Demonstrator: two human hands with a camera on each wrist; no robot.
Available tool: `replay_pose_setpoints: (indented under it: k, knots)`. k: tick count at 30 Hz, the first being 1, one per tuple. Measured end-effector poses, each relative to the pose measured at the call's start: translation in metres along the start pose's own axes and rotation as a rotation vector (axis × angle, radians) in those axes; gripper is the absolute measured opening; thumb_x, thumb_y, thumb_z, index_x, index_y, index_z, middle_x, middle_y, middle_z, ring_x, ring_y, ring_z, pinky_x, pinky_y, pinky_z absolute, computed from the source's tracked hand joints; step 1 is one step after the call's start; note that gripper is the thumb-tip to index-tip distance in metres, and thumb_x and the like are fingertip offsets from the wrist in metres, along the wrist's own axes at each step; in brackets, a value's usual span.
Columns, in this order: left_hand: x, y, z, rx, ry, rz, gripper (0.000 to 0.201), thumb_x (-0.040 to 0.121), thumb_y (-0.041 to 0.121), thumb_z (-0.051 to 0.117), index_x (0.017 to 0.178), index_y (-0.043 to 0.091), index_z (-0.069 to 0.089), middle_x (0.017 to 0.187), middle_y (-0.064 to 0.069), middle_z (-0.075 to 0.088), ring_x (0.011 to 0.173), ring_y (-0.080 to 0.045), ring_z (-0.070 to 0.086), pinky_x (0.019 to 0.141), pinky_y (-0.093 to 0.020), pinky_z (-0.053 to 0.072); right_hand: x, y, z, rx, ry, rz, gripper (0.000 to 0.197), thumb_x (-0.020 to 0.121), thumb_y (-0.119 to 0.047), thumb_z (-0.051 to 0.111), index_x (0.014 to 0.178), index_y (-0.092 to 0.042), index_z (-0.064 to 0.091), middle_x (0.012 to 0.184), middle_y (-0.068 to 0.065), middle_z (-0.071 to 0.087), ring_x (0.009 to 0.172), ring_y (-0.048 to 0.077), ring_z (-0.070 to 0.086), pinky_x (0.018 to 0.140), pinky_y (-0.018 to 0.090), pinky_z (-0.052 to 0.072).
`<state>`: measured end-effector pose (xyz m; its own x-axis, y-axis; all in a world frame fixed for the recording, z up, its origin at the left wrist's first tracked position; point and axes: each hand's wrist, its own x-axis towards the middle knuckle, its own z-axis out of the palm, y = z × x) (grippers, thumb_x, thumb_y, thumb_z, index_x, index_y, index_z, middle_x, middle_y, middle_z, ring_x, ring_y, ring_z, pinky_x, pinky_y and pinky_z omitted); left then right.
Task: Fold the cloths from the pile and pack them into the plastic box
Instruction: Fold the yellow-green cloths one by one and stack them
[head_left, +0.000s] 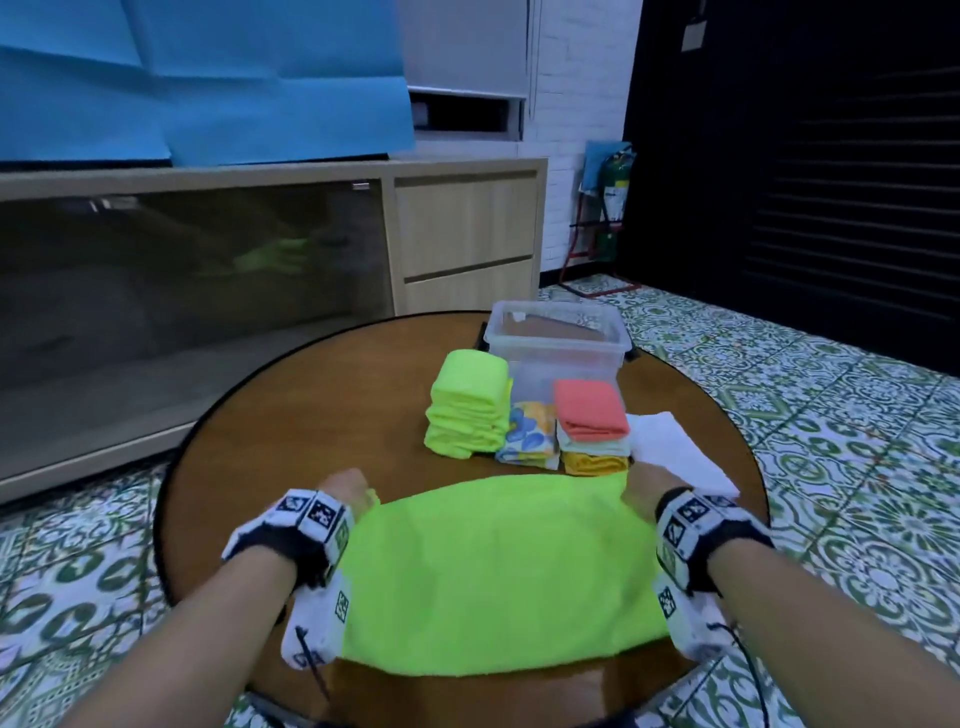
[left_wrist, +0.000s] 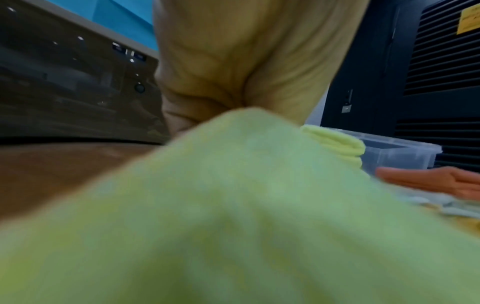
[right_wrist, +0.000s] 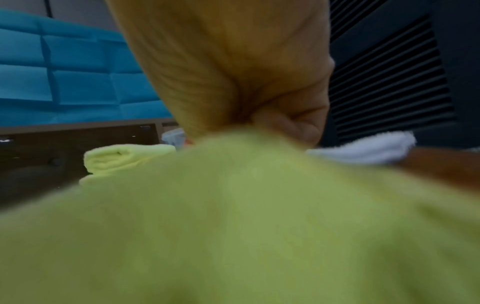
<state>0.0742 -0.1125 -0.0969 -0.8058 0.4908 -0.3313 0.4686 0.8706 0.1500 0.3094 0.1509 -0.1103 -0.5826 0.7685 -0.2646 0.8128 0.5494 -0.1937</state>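
- So, lower left of the head view: left hand pinching the far left corner of the lime cloth, fingers curled tight on it.
- Middle: cloth's spread on the round table, so looks like the first fold is up next, probably bringing both far corners toward the near edge together.
- Right: right hand gripping the other far corner.
- Upper middle: folded stacks wait by the plastic box.

An indoor room, seemingly an office or studio: a patterned green-and-white tiled floor, a long pale wooden sideboard with dark glass doors on the far left, a white brick wall, and a green fire extinguisher standing far right.
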Motion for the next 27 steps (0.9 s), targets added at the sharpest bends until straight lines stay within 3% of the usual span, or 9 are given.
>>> replay_pose_setpoints:
  k: [3, 7, 9, 12, 15, 19, 22, 25, 27]
  knots:
    - [0.008, -0.006, 0.020, 0.030, -0.080, -0.019, 0.034, 0.099, 0.018, 0.039, 0.122, -0.001, 0.055, 0.116, -0.011, 0.060, 0.110, -0.025, 0.058, 0.083, -0.026, 0.045, 0.008, 0.005, 0.012, 0.019, -0.028, 0.020, 0.026, 0.097, -0.013, 0.040, 0.113, -0.002, 0.058, 0.120, 0.013, 0.060, 0.112, 0.027, 0.057, 0.079, 0.028, 0.042]
    - [0.017, -0.010, 0.019, -0.027, -0.014, -0.109, 0.037, 0.096, 0.030, 0.043, 0.119, 0.005, 0.059, 0.123, -0.011, 0.058, 0.112, -0.026, 0.055, 0.091, -0.031, 0.044, 0.017, 0.013, 0.015, 0.171, 0.058, 0.058, 0.013, 0.089, -0.015, 0.052, 0.087, -0.004, 0.059, 0.105, 0.017, 0.064, 0.104, 0.030, 0.058, 0.070, 0.027, 0.037]
    - [0.021, -0.012, 0.019, -0.147, -0.032, -0.118, 0.047, 0.096, 0.041, 0.041, 0.118, 0.003, 0.060, 0.125, -0.016, 0.058, 0.112, -0.029, 0.057, 0.089, -0.032, 0.045, 0.019, 0.012, 0.018, 0.298, 0.089, 0.062, 0.025, 0.089, -0.018, 0.059, 0.099, 0.004, 0.063, 0.106, 0.022, 0.064, 0.106, 0.033, 0.058, 0.074, 0.031, 0.041]
    - [0.020, -0.014, 0.012, -0.238, -0.089, -0.145, 0.064, 0.101, 0.045, 0.022, 0.139, -0.003, 0.038, 0.145, -0.021, 0.037, 0.131, -0.032, 0.041, 0.101, -0.033, 0.036, 0.017, 0.008, 0.020, 0.499, 0.116, 0.069, 0.044, 0.090, -0.025, 0.062, 0.121, 0.003, 0.048, 0.114, 0.017, 0.058, 0.104, 0.030, 0.056, 0.093, 0.033, 0.041]
    - [0.014, -0.011, 0.002, -0.157, -0.189, -0.148, 0.059, 0.103, 0.041, 0.017, 0.146, 0.001, 0.025, 0.153, -0.017, 0.024, 0.139, -0.028, 0.029, 0.110, -0.031, 0.027, 0.016, 0.008, 0.018, 0.494, 0.130, 0.061, 0.050, 0.091, -0.020, 0.061, 0.131, 0.001, 0.041, 0.127, 0.019, 0.053, 0.114, 0.031, 0.052, 0.093, 0.032, 0.040]
    - [0.007, -0.009, -0.011, -0.093, -0.378, -0.041, 0.053, 0.103, 0.036, 0.024, 0.144, 0.003, 0.032, 0.151, -0.014, 0.030, 0.138, -0.029, 0.032, 0.109, -0.032, 0.028, 0.015, 0.008, 0.018, 0.334, 0.055, 0.018, 0.050, 0.093, -0.017, 0.057, 0.136, 0.002, 0.039, 0.139, 0.018, 0.046, 0.124, 0.031, 0.047, 0.094, 0.032, 0.040]
    - [0.016, -0.020, -0.010, -0.163, -0.377, 0.053, 0.045, 0.098, 0.040, 0.041, 0.134, 0.014, 0.050, 0.145, -0.008, 0.043, 0.131, -0.025, 0.043, 0.111, -0.034, 0.031, 0.014, 0.004, 0.018, 0.238, 0.024, -0.004, 0.046, 0.095, -0.016, 0.052, 0.136, 0.001, 0.039, 0.139, 0.018, 0.046, 0.125, 0.031, 0.046, 0.095, 0.032, 0.040]
    - [0.022, -0.025, -0.010, -0.299, -0.265, 0.151, 0.026, 0.092, 0.016, 0.057, 0.116, 0.024, 0.064, 0.135, -0.006, 0.054, 0.106, -0.021, 0.060, 0.097, -0.030, 0.047, 0.014, 0.000, 0.017, 0.141, 0.023, -0.036, 0.039, 0.096, -0.014, 0.048, 0.132, 0.000, 0.042, 0.135, 0.018, 0.049, 0.122, 0.031, 0.049, 0.094, 0.032, 0.042]
    - [0.021, -0.023, -0.014, -0.304, -0.118, 0.201, 0.041, 0.089, 0.001, 0.055, 0.124, 0.024, 0.060, 0.140, -0.008, 0.047, 0.068, -0.012, 0.056, 0.059, -0.017, 0.050, 0.015, 0.000, 0.018, 0.082, 0.024, -0.049, 0.034, 0.096, -0.013, 0.046, 0.127, -0.001, 0.044, 0.130, 0.018, 0.052, 0.118, 0.031, 0.052, 0.089, 0.031, 0.043]
